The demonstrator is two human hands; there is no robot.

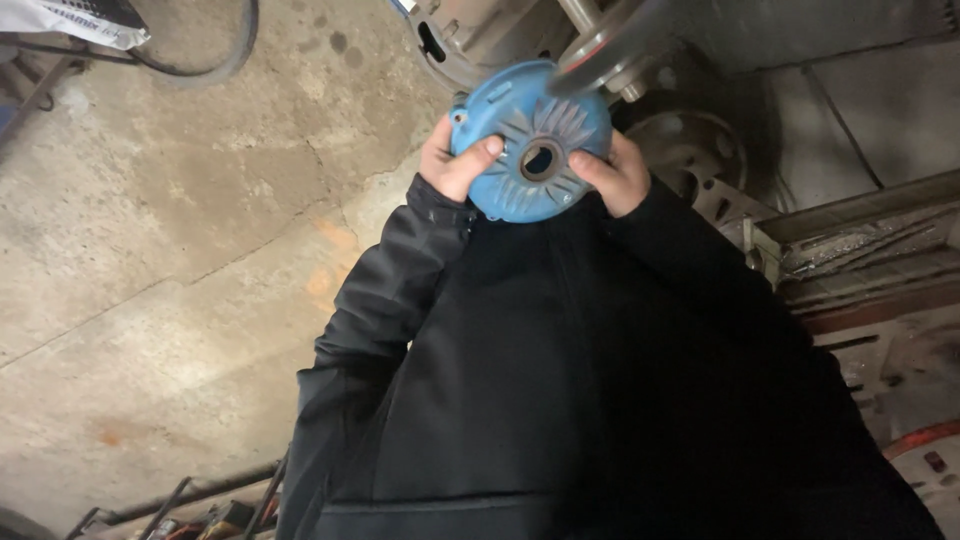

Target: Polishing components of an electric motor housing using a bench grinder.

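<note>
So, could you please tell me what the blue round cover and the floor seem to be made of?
The cover looks like cast metal, painted matt blue: moulded radial ribs, a bare central bore. The floor seems rough concrete, grey, cracked and stained.

Concrete floor (170,230), cracked, orange stains. Dark cable loop (205,62) and white bag (75,20) lie far left. Metal rods (190,495) on it near left.
</note>
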